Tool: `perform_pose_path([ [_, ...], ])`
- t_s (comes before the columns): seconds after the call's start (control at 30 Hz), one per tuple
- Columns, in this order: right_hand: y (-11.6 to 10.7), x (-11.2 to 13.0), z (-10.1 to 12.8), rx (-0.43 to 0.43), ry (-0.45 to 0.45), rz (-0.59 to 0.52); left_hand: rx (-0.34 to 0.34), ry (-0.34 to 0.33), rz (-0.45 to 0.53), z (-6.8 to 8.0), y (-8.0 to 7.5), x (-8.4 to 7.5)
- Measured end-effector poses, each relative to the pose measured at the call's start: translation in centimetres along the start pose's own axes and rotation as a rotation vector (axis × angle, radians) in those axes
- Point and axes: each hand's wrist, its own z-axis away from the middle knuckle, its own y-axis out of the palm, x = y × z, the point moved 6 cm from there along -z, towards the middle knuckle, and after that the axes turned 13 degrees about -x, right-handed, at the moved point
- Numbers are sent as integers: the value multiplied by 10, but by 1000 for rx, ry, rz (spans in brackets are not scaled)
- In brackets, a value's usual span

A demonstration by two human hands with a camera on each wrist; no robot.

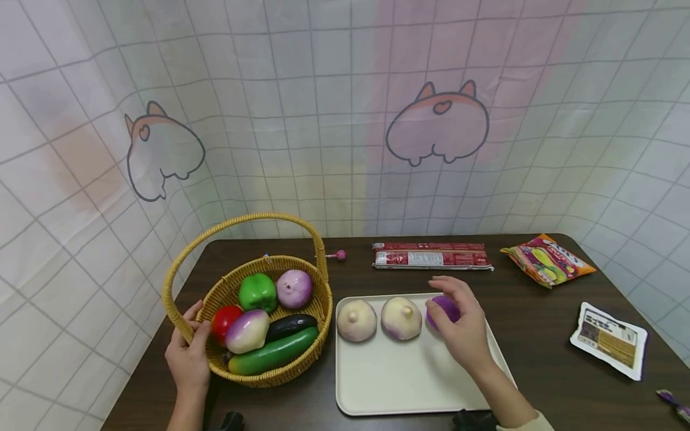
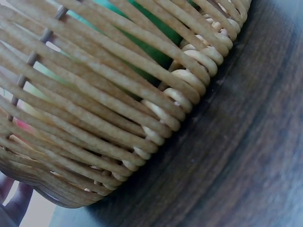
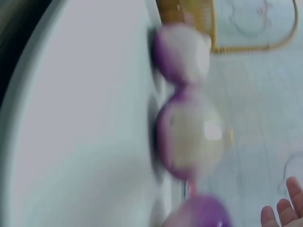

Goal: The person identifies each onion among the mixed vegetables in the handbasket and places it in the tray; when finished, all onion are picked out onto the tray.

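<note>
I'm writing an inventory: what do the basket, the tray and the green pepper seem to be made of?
Basket: wicker or rattan, perhaps plastic imitation, satin finish; interlaced tan strands show up close.
Tray: probably smooth plastic, off-white; its even surface and rounded corners suggest it, coated metal possible.
Green pepper: glossy, with bright highlights; plastic, foam or a real one, the look leaves open.

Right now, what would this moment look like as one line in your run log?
left hand: grips basket | right hand: at purple vegetable, contact unclear | tray: purple vegetable, two pale turnips
</note>
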Motion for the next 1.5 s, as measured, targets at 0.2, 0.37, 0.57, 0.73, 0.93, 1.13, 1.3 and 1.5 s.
perform_pose_path([
  [0.2,43,48,14,140,-94,-76,-1,2,-28,0,0,0],
  [0.37,84,58,31,275,-120,-137,2,-2,-33,0,0,1],
  [0.57,123,66,51,409,-144,-240,0,-13,-31,0,0,1],
  [0.73,146,79,63,446,-179,-294,-5,-17,-10,0,0,-1],
  [0.93,173,87,71,525,-81,-283,8,-26,-13,0,0,0],
  [1.13,193,98,76,575,-101,-237,-3,-56,-20,1,0,2],
  [1.3,207,99,77,630,-70,-114,-13,-56,5,-1,-1,2],
  [1.5,222,93,73,693,76,-97,-9,-71,-1,1,0,3],
])
